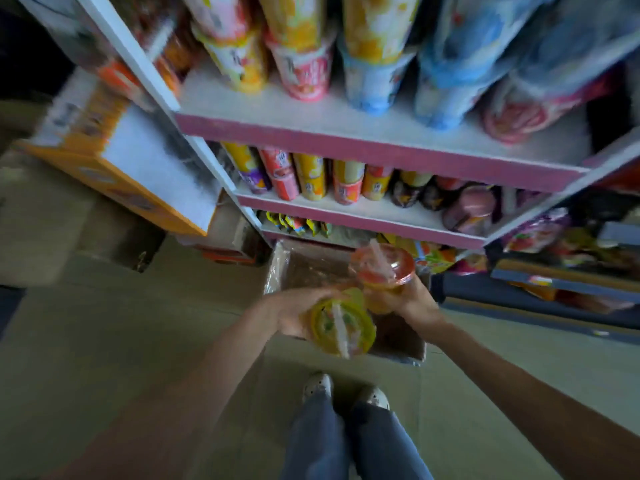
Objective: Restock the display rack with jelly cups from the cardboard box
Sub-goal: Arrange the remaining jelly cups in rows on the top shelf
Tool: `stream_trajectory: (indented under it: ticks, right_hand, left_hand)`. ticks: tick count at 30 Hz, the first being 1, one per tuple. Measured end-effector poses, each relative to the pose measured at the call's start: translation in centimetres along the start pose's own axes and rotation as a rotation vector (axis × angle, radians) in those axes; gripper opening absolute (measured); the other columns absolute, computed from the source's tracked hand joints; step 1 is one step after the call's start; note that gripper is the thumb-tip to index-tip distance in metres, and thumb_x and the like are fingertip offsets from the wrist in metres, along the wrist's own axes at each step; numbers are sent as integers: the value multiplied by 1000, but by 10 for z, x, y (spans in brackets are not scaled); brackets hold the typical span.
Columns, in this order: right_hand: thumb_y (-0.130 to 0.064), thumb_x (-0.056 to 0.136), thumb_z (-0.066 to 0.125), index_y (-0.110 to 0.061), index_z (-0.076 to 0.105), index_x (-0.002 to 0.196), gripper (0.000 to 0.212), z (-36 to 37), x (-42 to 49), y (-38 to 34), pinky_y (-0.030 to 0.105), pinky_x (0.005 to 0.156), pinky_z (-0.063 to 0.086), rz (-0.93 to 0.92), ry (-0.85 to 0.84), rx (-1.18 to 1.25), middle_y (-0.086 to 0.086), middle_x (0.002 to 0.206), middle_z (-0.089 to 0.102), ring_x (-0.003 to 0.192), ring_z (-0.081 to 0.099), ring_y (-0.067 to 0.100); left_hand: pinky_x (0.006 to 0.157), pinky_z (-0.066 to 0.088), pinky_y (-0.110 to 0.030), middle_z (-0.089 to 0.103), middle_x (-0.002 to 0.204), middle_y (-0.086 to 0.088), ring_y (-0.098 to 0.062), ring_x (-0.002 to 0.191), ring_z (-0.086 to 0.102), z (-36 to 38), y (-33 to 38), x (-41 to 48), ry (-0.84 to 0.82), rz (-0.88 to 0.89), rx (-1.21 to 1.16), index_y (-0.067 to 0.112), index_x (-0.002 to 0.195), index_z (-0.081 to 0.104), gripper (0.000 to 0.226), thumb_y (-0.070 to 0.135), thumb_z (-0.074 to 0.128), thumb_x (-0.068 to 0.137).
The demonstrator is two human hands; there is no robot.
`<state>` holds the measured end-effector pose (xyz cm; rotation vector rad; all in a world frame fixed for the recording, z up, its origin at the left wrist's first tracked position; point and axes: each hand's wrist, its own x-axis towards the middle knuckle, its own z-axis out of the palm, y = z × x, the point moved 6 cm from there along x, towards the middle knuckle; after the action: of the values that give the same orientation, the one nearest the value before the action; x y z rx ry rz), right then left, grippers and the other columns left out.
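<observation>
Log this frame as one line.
left hand: yellow-lid cup | right hand: red-lid cup | both above box | rack: not reached

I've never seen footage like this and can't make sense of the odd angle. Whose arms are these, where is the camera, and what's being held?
There is no machine: a person wears one wide-angle camera on the head, looking down, so you see their own arms, jeans and shoes. The left hand holds a yellow-lidded jelly cup; the right hand holds an orange-lidded jelly cup. Below the hands, a cardboard box sits open on the floor. Ahead stands the display rack, pink-edged shelves already lined with cups. The picture is blurred, so labels can't be read.
</observation>
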<state>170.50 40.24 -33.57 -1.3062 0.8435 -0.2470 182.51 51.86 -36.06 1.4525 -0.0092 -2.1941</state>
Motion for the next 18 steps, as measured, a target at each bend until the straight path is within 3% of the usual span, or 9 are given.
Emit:
stream_trajectory:
  ticks: [4,8,11,13,16,18]
  right_hand:
    - [-17,74,78,-11,58,120,51,-7,-64,-112,30,82,55,-77,25,65,3,107,70,102,66,18]
    - [-24,72,74,-3,54,125,60,-11,-114,-188,36,87,54,-154,70,134,7,111,69,104,66,21]
    - [-18,79,71,-6,56,119,44,-24,-135,-233,38,77,57,-203,118,199,3,100,72,93,69,19]
    - [-25,79,75,-9,53,122,51,-35,-142,-257,40,81,57,-228,158,243,4,106,71,95,69,20]
    - [-36,72,79,-14,49,124,64,-48,-153,-292,21,64,54,-297,205,250,4,108,67,85,67,13]
    - [-30,76,74,-18,49,118,50,-56,-157,-311,32,66,58,-322,226,248,1,101,66,82,68,17]
  left_hand:
    - [90,46,-48,72,83,-9,-24,78,68,66,35,-104,52,165,-131,14,84,73,41,42,45,93]
    - [58,58,-46,73,84,-12,-29,72,70,131,71,-196,42,316,-146,13,95,65,48,51,36,92]
    - [50,58,-43,72,88,-19,-35,68,70,166,97,-237,-9,416,-177,9,104,62,60,60,32,90]
    - [53,59,-43,69,97,-25,-41,73,69,184,115,-253,-89,466,-215,5,113,60,79,72,30,83]
    - [62,59,-47,65,110,-27,-47,82,67,211,140,-274,-248,524,-191,4,115,66,93,79,32,73]
    - [70,58,-50,60,120,-28,-48,91,65,226,155,-287,-336,574,-127,5,119,65,90,78,39,74]
